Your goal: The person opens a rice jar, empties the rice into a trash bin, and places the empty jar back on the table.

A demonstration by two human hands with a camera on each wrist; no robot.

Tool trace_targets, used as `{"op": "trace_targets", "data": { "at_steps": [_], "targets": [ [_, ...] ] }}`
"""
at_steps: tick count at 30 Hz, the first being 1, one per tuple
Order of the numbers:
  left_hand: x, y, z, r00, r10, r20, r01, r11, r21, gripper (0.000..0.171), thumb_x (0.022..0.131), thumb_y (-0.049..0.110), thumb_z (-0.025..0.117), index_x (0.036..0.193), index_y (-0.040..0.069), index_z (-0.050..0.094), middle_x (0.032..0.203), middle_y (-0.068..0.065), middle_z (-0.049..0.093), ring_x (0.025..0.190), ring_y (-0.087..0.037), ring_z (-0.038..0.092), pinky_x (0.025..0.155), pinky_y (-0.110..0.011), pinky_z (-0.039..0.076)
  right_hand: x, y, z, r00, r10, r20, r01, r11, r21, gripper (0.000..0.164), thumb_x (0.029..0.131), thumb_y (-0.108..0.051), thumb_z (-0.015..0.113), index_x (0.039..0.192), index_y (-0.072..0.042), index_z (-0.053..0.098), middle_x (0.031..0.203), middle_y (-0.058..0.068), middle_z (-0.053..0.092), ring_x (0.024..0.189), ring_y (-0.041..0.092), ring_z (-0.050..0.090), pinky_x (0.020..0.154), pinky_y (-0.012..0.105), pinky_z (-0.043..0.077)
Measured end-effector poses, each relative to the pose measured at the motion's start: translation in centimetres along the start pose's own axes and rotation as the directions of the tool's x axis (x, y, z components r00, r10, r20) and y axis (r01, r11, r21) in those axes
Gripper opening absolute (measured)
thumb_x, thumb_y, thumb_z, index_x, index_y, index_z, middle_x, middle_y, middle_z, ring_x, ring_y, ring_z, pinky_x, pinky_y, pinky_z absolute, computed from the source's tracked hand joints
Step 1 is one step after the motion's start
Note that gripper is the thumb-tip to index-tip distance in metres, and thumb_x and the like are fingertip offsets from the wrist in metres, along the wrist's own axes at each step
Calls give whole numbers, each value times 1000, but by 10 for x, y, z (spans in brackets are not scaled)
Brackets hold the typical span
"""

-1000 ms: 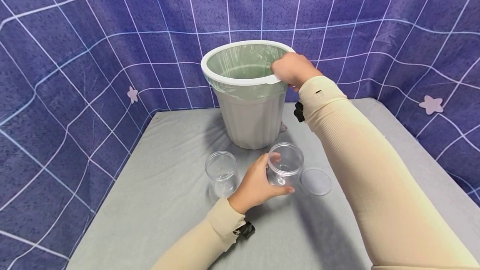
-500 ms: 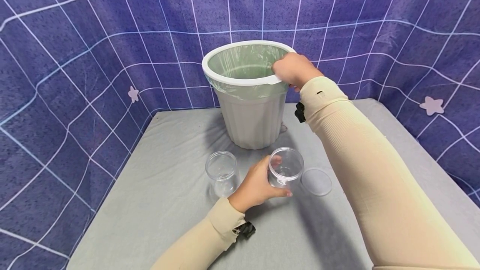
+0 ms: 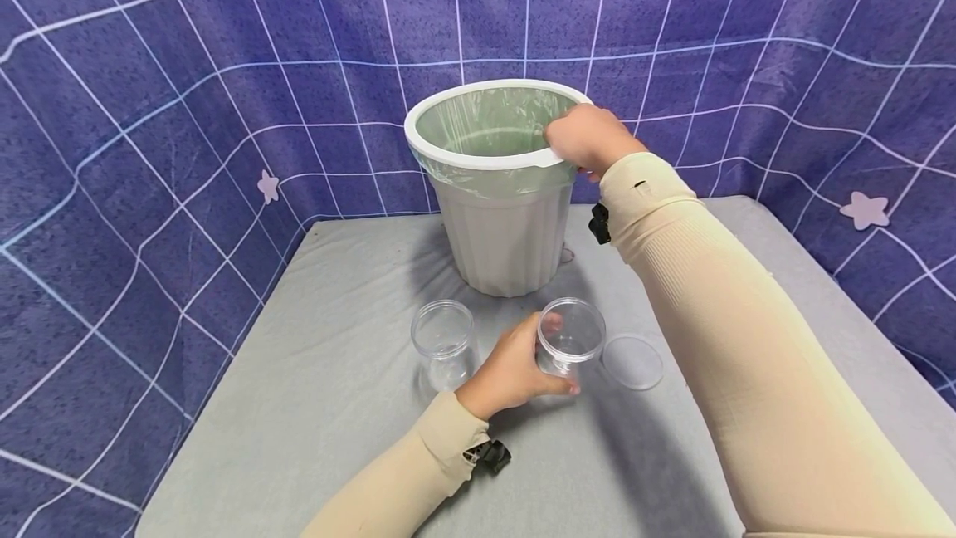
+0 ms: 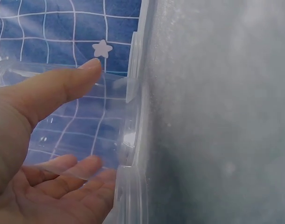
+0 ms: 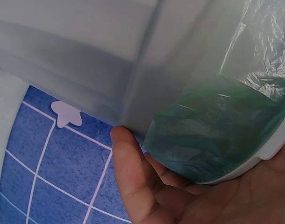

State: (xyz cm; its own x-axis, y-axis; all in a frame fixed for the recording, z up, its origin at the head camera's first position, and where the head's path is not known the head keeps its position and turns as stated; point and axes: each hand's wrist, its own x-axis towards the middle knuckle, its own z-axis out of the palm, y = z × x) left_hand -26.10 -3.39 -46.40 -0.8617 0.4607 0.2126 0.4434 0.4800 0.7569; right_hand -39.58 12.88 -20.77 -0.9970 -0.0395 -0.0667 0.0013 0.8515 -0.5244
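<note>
In the head view a grey trash bin (image 3: 508, 243) with a white rim ring stands at the back of the table. A thin green liner bag (image 3: 485, 184) covers its inside and folds over the outside below the ring. My right hand (image 3: 590, 138) grips the bin's rim at the right, some fingers hidden; the right wrist view shows fingers curled beneath the liner's edge. My left hand (image 3: 511, 368) holds a clear plastic jar (image 3: 562, 355), lidless and mouth up, with thumb and fingers around its side. The left wrist view shows the thumb (image 4: 63, 86) across the see-through wall.
A second lidless clear jar (image 3: 446, 355) stands left of my left hand. A clear round lid (image 3: 632, 362) lies flat to the right of the held jar. Grey cloth covers the table (image 3: 314, 372), and a blue grid-patterned curtain (image 3: 246, 81) encloses its back and sides.
My left hand has lowered the jar slightly toward the table. The right hand keeps its grip on the bin's rim; the bin, second jar and lid have not moved.
</note>
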Motion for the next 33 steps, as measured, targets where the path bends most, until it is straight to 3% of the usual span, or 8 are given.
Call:
{"op": "trace_targets", "data": {
  "at_steps": [12, 18, 22, 26, 29, 33],
  "targets": [
    [0, -1, 1, 999, -41, 32, 41, 999, 6, 89, 63, 28, 99, 138, 14, 52, 135, 0, 64, 105, -20, 63, 91, -28, 50, -4, 0, -2, 1000, 7, 0, -7, 1000, 4, 43, 101, -36, 36, 127, -12, 61, 113, 14, 57, 83, 27, 61, 64, 36, 59],
    [0, 0, 0, 997, -74, 36, 75, 997, -25, 96, 65, 28, 99, 144, 11, 47, 143, 0, 63, 114, -19, 62, 99, -33, 50, -7, -1, -6, 999, -5, 32, 5, 1000, -2, 52, 101, -39, 35, 144, -17, 53, 117, 14, 57, 85, 27, 61, 66, 38, 58],
    [0, 3, -1, 996, -77, 40, 78, 996, -37, 98, 65, 26, 98, 146, 11, 45, 146, -1, 61, 115, -19, 62, 99, -33, 50, -11, 0, -10, 1000, -9, -4, 9, 998, -60, 60, 101, -45, 30, 153, -19, 45, 137, 15, 56, 113, 33, 60, 91, 49, 54],
    [0, 3, 0, 996, -74, 46, 77, 995, -60, 103, 65, 23, 98, 150, 10, 41, 147, -3, 60, 122, -20, 62, 104, -34, 50, -15, 1, -11, 997, -13, -82, 0, 987, -163, 73, 101, -54, 19, 164, -19, 26, 162, 16, 40, 145, 41, 42, 110, 61, 39],
    [-1, 2, 0, 996, -72, 45, 76, 994, -73, 106, 65, 23, 99, 151, 11, 40, 147, -3, 61, 127, -20, 62, 107, -35, 49, -16, 2, -9, 991, -18, -132, -6, 984, -180, 80, 100, -59, 13, 166, -15, 12, 166, 24, 31, 148, 47, 37, 108, 66, 38],
    [-2, 1, 1, 997, -61, 36, 64, 995, -77, 107, 65, 22, 98, 153, 10, 38, 147, -6, 61, 128, -23, 62, 108, -37, 49, -20, 5, -5, 986, -30, -165, 3, 987, -160, 86, 99, -68, 10, 166, -14, 8, 164, 27, 31, 147, 47, 38, 106, 68, 39]
  ]
}}
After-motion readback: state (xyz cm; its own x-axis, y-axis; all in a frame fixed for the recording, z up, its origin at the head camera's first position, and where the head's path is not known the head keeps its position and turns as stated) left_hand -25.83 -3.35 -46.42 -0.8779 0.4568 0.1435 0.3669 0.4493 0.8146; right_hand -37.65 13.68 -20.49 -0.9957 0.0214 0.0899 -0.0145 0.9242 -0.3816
